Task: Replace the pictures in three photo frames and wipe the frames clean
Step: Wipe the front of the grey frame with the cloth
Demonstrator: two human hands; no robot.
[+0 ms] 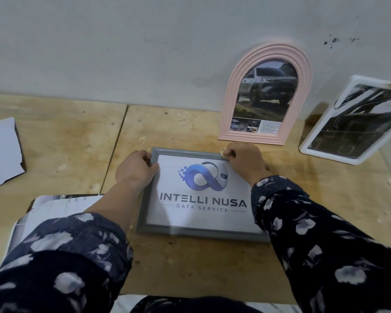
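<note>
While the left hand (137, 170) kept its grip on the grey frame's (145, 213) 10 o'clock corner, flat mid-surface (190, 267), the right hand (244, 161) pinched a small cloth (222, 152) at 1 o'clock. Risk: hard rubbing could skid the frame into the pink frame (266, 98) at 12.

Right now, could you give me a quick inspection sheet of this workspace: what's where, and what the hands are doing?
Surface: stained, scuffed plywood table with a seam between boards.
Job's things: grey frame lying flat with a logo print in it; pink arched frame upright against the wall, holding a truck picture; white frame leaning at far right.
Clutter: white paper at left; printed sheets near the left sleeve.
Grippers: left hand grips the grey frame's top left corner; right hand pinches a small pale object, unidentifiable, at its top edge.
Cables: nothing seen.
Surroundings: grey wall with dark marks.
</note>
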